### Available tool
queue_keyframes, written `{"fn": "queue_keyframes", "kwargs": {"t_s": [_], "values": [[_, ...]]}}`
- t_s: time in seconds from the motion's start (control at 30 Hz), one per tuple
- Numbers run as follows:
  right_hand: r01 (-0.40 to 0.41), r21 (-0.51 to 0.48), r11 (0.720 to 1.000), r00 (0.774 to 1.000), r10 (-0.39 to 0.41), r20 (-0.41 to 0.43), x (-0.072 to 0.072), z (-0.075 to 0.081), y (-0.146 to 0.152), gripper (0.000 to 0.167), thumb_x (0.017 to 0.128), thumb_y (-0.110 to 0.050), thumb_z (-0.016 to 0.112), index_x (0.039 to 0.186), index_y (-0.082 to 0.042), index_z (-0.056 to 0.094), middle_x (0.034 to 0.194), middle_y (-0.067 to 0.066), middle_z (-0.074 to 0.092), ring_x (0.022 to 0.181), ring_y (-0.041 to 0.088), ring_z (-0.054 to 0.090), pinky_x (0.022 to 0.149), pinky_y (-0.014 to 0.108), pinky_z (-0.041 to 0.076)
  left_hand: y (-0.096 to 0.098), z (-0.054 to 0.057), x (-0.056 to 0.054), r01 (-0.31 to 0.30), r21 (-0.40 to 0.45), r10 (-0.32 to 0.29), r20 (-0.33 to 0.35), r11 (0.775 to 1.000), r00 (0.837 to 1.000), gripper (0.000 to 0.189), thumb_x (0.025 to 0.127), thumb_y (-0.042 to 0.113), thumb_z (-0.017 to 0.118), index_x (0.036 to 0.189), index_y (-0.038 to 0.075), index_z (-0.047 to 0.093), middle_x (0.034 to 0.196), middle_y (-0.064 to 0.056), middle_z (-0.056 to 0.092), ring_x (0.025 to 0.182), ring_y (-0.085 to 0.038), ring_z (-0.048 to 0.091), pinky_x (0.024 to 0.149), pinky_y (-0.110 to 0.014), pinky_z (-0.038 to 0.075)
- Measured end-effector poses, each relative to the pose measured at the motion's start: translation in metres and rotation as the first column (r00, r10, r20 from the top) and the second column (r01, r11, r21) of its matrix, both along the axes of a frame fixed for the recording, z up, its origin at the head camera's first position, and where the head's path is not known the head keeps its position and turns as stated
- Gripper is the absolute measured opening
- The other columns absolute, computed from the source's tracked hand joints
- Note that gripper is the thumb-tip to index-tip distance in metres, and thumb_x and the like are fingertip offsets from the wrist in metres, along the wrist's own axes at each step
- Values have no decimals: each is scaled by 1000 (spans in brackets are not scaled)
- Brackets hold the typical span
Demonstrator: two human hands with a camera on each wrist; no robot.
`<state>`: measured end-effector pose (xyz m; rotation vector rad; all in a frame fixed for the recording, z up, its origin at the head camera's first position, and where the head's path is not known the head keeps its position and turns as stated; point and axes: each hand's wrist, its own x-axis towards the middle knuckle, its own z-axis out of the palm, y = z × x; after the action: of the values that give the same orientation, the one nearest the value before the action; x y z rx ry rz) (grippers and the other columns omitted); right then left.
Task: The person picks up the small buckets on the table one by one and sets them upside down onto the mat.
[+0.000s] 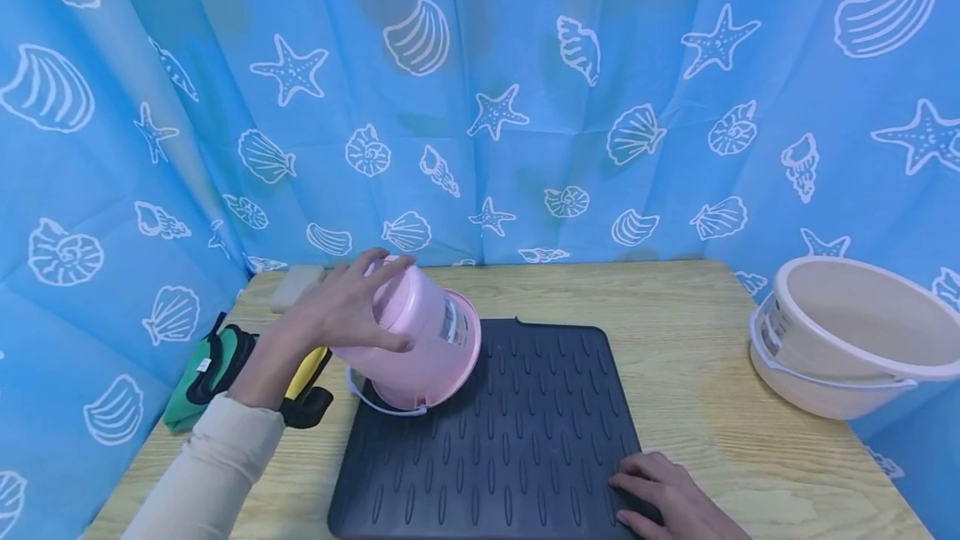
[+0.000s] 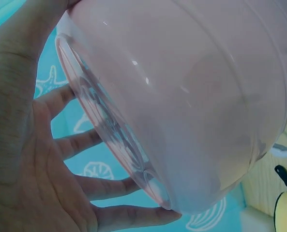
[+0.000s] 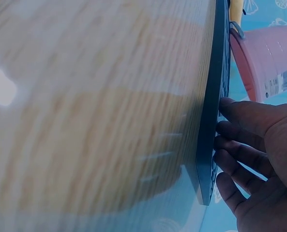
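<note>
My left hand [image 1: 341, 302] grips a pink bucket [image 1: 427, 340] by its base end, thumb and fingers spread round the bottom rim. The bucket is tipped over, its mouth facing down and to the right over a black ridged mat [image 1: 517, 432], with its pale handle hanging at the front. Whether the bucket's rim touches the mat is hard to tell. In the left wrist view, fingertips press along the edge of the bucket's base [image 2: 191, 106]. My right hand [image 1: 667, 494] rests on the mat's near right edge, fingers slightly bent; the right wrist view shows the fingertips [image 3: 225, 186] against it.
Two nested cream basins or buckets [image 1: 787, 348] with a handle stand at the right. A green and black bundle [image 1: 198, 377] and a yellow item with a black strap [image 1: 303, 373] lie at the left. A pale block [image 1: 296, 286] sits at the back left, before a blue shell-patterned curtain [image 1: 525, 107].
</note>
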<state>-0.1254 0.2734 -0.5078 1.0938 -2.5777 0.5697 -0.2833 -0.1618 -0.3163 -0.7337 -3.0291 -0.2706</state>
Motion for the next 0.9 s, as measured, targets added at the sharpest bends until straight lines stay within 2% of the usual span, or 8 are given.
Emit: {"fn": "queue_keyframes", "kwargs": {"t_s": [0.27, 0.6, 0.9], "values": [[-16, 0, 1000, 1000, 16, -2, -1, 0, 1, 27, 85, -26, 81, 106, -11, 74, 107, -3, 59, 93, 10, 54, 70, 30, 51, 7, 1, -3, -20, -23, 21, 30, 1000, 999, 108, 68, 71, 74, 158, 34, 28, 160, -13, 24, 131, -50, 40, 90, -68, 45], [-24, -8, 1000, 1000, 24, -2, -1, -1, 2, 27, 85, -27, 81, 106, -11, 74, 107, -3, 60, 93, 10, 55, 70, 30, 51, 14, 1, -9, -11, -63, 13, 26, 998, 1000, 109, 67, 74, 72, 158, 34, 28, 160, -14, 26, 125, -51, 45, 85, -63, 49], [-26, -26, 999, 1000, 27, 5, -1, -1, 2, 27, 84, -24, 82, 107, -11, 74, 107, -3, 60, 92, 10, 54, 70, 29, 51, 20, 3, -12, 2, -64, 2, 53, 998, 999, 109, 68, 70, 74, 159, 32, 28, 160, -16, 25, 127, -55, 43, 87, -65, 48]]}}
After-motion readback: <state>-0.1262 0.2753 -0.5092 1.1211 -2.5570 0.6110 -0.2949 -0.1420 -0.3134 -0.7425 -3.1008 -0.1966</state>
